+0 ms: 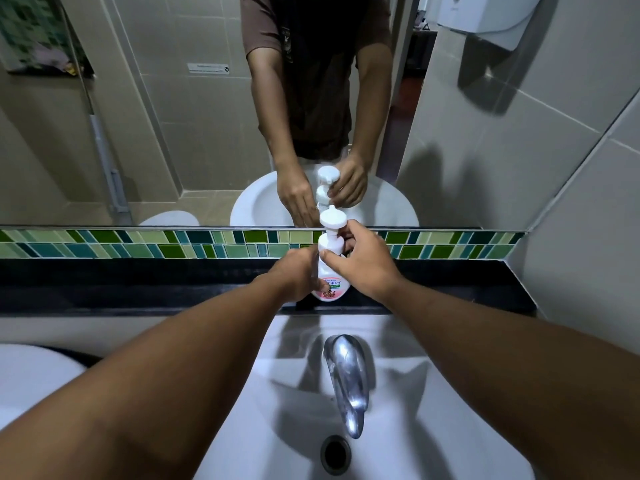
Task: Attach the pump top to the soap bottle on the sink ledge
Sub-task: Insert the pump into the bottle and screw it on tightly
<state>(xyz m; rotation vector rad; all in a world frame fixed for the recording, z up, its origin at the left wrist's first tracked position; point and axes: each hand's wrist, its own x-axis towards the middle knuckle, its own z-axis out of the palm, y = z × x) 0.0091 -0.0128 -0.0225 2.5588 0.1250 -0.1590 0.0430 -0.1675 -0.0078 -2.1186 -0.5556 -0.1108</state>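
I see the soap bottle standing upright on the dark sink ledge, directly behind the faucet and just in front of the green tile strip. The pump top already sits on the neck of the bottle.

My worry is this: if the collar is started crooked, the thread may cross and the pump will sit tilted or leak. I cannot tell from here whether it is fully screwed down. Also, a strong twist could slide the bottle on the smooth ledge or tip it forward toward the basin, because it is tall and narrow.

The left hand is closed around the bottle body, on the side left of the faucet line. The right hand grips the white collar of the pump from the right, its fingers wrapped on it. Both hands almost touch each other around the bottle.
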